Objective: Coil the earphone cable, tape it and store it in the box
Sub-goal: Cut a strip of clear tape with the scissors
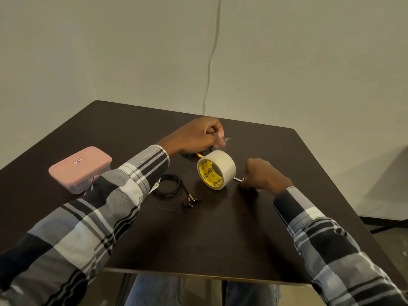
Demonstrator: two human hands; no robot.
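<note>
Both hands (198,135) near tape roll (217,172)

A dark brown square worktop (220,239) fills the middle of the view, its pale front edge showing along the near side. Behind it stands a plain off-white wall (110,51) that meets a second wall in a corner, and a thin grey cord (210,58) runs down that corner to the worktop's far edge. Under the near edge a dark table leg (123,288) slants down, beside blue jeans (159,290) on the person's legs. Plaid sleeves (92,217) in black, grey and white cross the worktop from both lower corners. At the right, a dark baseboard strip (384,219) lies along the floor.
</note>
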